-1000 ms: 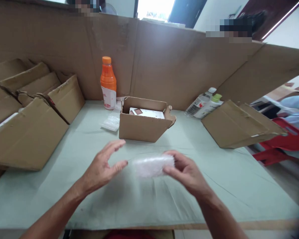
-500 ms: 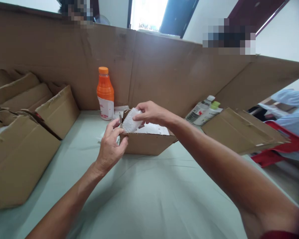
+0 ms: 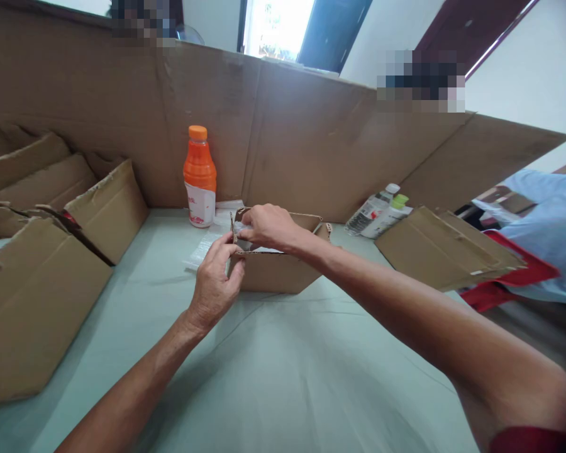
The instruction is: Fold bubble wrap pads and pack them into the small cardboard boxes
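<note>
A bubble-wrapped packet (image 3: 242,228) is being pressed into the left end of the box (image 3: 283,270) near the tabletop's far edge, pinched by the right hand (image 3: 264,226), the box corner gripped by the left hand (image 3: 216,283); seating it flat seems next.

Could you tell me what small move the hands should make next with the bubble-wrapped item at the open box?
Probably press it fully down. The right hand holds the bubble-wrapped item at the left end of the small box, partly inside, while the left hand steadies that corner.
</note>
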`<state>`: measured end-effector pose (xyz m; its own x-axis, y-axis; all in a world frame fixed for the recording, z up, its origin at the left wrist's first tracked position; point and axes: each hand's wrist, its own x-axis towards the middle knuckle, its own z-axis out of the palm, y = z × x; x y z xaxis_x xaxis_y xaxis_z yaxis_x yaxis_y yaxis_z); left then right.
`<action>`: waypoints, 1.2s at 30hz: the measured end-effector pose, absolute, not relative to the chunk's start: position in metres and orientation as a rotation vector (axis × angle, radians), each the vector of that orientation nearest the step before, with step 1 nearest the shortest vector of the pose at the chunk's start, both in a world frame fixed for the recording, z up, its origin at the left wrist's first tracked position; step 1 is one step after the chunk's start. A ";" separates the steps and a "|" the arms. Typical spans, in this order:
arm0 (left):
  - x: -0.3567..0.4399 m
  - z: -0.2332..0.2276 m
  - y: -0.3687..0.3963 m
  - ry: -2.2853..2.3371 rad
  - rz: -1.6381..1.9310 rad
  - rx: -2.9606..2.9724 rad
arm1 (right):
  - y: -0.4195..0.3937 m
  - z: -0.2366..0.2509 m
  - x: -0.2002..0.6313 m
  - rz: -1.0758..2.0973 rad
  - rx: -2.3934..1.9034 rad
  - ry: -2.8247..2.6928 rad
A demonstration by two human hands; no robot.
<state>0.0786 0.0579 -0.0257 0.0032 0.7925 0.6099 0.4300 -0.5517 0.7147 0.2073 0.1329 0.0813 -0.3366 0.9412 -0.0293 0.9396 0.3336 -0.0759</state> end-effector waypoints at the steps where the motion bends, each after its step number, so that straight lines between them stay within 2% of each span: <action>1: 0.079 -0.026 0.058 1.267 1.562 1.952 | 0.134 0.080 0.204 0.061 -1.790 -2.578; 5: 0.080 -0.031 0.055 1.262 1.556 1.914 | 0.138 0.073 0.195 0.075 -1.713 -2.674; 11: 0.084 -0.039 0.049 1.246 1.531 1.821 | 0.136 0.083 0.211 0.557 -1.600 -2.646; 16: 0.081 -0.055 0.048 1.295 1.518 1.656 | 0.089 0.088 0.274 0.327 -1.398 -2.056; 18: 0.076 -0.064 0.047 1.327 1.493 1.626 | 0.060 0.071 0.318 0.222 -1.333 -1.709; 21: 0.070 -0.078 0.046 1.322 1.432 1.616 | 0.026 0.020 0.374 0.146 -1.389 -1.266; 25: 0.070 -0.082 0.053 1.240 1.349 1.534 | 0.024 -0.045 0.374 0.538 -1.493 -1.328; 29: 0.091 -0.066 0.067 1.256 1.343 1.467 | 0.047 -0.048 0.344 0.747 -1.488 -1.409; 32: 0.122 -0.056 0.056 1.235 1.339 1.493 | 0.034 -0.036 0.363 0.676 -1.516 -1.343; 36: 0.153 -0.060 -0.003 1.118 1.246 1.629 | -0.026 -0.040 0.406 0.535 -1.624 -1.220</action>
